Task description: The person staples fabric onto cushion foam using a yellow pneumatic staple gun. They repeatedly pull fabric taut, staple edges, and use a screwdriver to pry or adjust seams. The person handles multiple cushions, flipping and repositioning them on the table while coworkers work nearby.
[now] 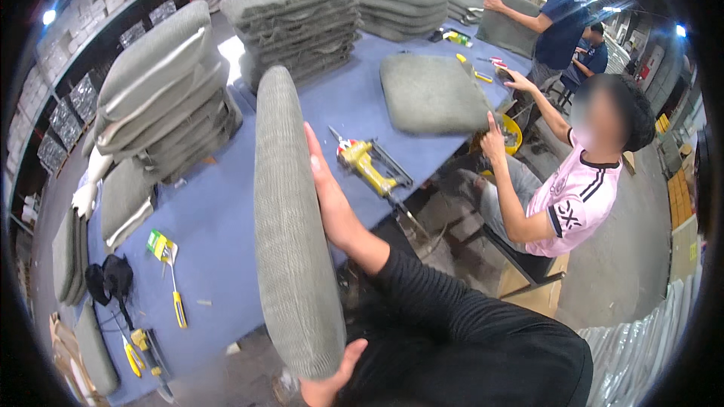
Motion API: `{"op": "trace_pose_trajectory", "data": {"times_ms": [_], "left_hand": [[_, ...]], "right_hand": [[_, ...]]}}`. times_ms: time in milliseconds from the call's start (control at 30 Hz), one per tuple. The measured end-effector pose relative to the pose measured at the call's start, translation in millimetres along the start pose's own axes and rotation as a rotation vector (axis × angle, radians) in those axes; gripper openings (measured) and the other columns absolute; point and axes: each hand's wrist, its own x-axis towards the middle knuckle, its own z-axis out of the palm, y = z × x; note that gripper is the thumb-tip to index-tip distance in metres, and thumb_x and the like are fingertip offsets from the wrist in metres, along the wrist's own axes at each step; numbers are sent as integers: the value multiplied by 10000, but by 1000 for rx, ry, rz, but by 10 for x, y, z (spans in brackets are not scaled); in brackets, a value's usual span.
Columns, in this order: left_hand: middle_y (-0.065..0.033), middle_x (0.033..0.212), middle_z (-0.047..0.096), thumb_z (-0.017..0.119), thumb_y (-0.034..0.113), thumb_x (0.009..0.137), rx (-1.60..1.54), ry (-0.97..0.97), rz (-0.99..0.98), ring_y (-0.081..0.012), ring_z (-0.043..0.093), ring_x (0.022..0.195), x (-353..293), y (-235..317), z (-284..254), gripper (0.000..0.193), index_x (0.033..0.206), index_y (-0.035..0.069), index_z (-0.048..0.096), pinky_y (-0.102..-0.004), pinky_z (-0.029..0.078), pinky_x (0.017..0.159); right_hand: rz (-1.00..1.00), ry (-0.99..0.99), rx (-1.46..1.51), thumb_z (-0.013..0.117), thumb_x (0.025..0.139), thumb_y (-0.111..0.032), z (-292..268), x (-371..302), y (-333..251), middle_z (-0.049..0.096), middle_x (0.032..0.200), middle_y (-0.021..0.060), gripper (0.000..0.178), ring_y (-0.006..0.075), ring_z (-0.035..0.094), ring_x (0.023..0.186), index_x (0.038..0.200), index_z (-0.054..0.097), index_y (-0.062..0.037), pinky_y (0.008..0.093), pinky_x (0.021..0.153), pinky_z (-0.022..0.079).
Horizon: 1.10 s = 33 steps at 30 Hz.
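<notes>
A grey-green fabric seat cushion (294, 226) is held up on edge in front of me, its narrow side facing me. My right hand (332, 200) presses along its right side, fingers reaching up and partly hidden behind it. At the bottom end, my left hand (332, 380) grips the cushion, its thumb on the right and its other fingers out of sight. Beyond my right hand, a yellow staple gun (369, 166) with a hose lies on the blue-covered table (226, 256).
Stacks of cushions (290, 22) stand along the far and left sides. Another cushion (434, 94) lies flat. A yellow-handled tool (178, 301) and a second staple gun (147, 350) lie at left. A seated person in pink (577, 188) works at right, and a standing person (558, 22) handles a cushion.
</notes>
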Motion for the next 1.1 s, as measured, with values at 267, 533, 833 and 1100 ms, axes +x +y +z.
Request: {"op": "trace_pose_trajectory", "data": {"times_ms": [267, 533, 833, 1100], "left_hand": [[-301, 1786, 55, 984, 689, 663, -773, -170, 129, -420, 228, 1625, 403, 690, -217, 1639, 1736, -24, -29, -561, 268, 1291], [-338, 1768, -270, 596, 832, 950, -612, -117, 525, -450, -205, 1673, 683, 787, -85, 1330, 1756, 24, -86, -607, -45, 1323], [-145, 1866, -13, 342, 878, 1021, -747, 48, 222, -338, 16, 1713, 1316, 1005, -308, 1145, 1780, 127, -71, -509, -3, 1365], [-153, 1857, 109, 247, 686, 1142, -690, 319, 317, -364, 93, 1708, 2483, 1045, -60, 851, 1789, 148, 119, -573, 22, 1354]], "right_hand": [[197, -24, 356, 283, 1210, -485, 91, -174, -748, 145, 1836, 134, 738, 260, 165, 1685, 1774, 89, -49, 371, 1353, 181], [271, -225, 336, 293, 1211, -482, 217, -222, -1088, 224, 1807, 160, 719, 260, 245, 1659, 1769, 164, -47, 383, 1345, 198], [106, -245, 116, 282, 1183, -586, -85, 121, -990, 127, 1844, 178, 799, 289, 142, 1704, 1790, 58, -119, 440, 1368, 80], [98, -374, 40, 280, 1175, -586, 32, 427, -787, 131, 1850, 156, 811, 289, 129, 1708, 1779, 124, -68, 449, 1363, 78]]}}
